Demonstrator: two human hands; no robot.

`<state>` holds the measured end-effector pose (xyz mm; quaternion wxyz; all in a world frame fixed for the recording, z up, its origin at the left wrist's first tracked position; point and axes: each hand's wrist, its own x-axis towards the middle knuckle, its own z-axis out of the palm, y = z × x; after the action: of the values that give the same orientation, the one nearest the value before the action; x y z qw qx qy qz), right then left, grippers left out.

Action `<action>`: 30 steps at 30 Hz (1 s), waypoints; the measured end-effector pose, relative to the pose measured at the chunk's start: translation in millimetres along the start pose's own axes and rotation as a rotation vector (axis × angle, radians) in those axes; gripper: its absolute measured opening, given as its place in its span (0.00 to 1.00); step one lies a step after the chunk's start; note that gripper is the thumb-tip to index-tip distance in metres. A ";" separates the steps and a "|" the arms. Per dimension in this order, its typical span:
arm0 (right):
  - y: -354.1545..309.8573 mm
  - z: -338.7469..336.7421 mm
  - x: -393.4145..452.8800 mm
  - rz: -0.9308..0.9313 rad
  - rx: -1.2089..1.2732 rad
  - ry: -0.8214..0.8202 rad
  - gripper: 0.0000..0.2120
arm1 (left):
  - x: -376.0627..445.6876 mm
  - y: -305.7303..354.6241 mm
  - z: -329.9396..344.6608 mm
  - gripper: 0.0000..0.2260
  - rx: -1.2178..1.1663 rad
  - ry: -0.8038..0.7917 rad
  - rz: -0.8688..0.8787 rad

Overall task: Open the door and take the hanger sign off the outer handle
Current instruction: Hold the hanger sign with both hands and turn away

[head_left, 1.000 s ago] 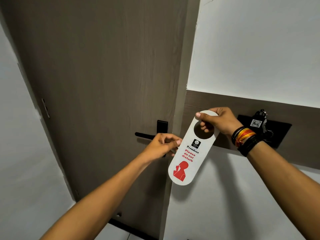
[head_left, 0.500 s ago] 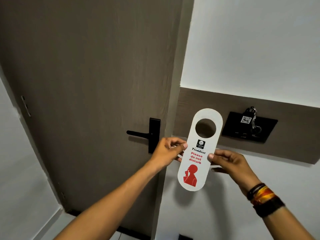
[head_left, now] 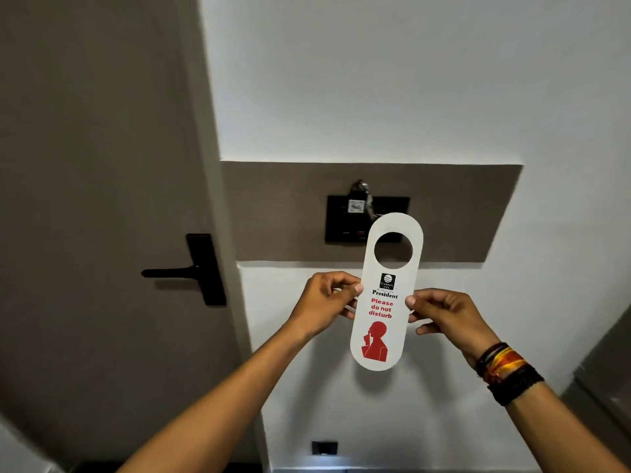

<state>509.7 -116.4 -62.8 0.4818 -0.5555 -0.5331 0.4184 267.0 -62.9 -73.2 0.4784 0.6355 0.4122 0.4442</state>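
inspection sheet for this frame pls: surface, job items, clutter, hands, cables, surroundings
Surface: nothing seen; no table in view.
Job's things: hanger sign off the handle, held upright, "Please do not disturb" side facing the camera. Door shut, black door handle bare.
Clutter: nothing seen.
Grippers: left hand pinches the sign's left edge, right hand its right edge; bracelets on the right wrist.
Cables: nothing seen.
Surroundings: white wall, brown panel with black card holder, keys hanging there.

hanger sign [head_left: 382, 302] reads "Comfort Inn", "President", "Please do not disturb"
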 end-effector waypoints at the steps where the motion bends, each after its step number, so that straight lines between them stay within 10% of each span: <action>1: 8.2 -23.4 -1.3 0.012 0.005 0.023 0.07 | 7.4 0.5 24.5 0.09 0.010 -0.022 -0.006; 22: 242.5 -469.5 -128.2 0.491 -0.017 0.497 0.04 | 58.7 -100.4 577.8 0.09 -0.003 -0.550 -0.330; 30: 315.3 -535.0 -103.7 0.619 0.129 0.676 0.02 | 73.0 -149.2 690.2 0.08 -0.023 -0.401 -0.649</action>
<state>1084.4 -257.2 -278.1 0.5145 -0.7627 -0.1280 0.3704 933.5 -130.4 -308.0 0.6725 0.5408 0.4851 0.1414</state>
